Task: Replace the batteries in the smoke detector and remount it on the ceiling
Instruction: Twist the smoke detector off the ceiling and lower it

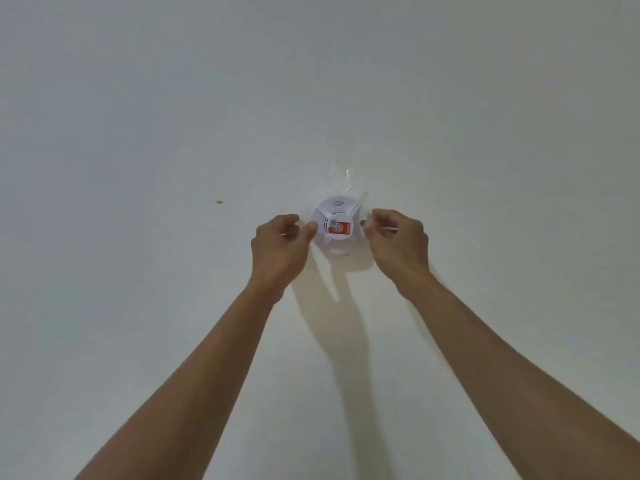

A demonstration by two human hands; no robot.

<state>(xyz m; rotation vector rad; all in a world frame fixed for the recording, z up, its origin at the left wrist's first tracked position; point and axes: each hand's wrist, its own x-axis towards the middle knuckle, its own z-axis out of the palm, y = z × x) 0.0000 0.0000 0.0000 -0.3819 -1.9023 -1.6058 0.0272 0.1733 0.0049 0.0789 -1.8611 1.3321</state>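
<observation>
- Reaching up with both arms, I have the smoke detector (335, 223) between my hands, a little below the middle of the frame and flat against the ceiling (138, 116).
- My left hand (280, 242) is curled, its thumb tip touching the detector's left edge; the other fingers are folded in, and I cannot tell whether they pinch anything.
- My right hand (398, 237) sits just beside the detector's right edge, fingers bunched together; a thin pale sliver shows along the fingers, too small to name.
- The detector is white and round, with a red sticker (341, 229) on its lower face and small sound slots near its top.
- Strips of clear tape (341, 178) run from the detector's top edge upward in the frame, stuck to the ceiling; another pale strip angles off its upper right.
- A small dark dot (362, 223) sits on the ceiling between the detector and my right fingertips.
- A tiny brownish mark (219, 202) lies well to the left of my left hand.
- Shadows of my forearms fall on the ceiling below the detector, toward the bottom centre.
- The ceiling is plain, off-white and fills the whole frame.
</observation>
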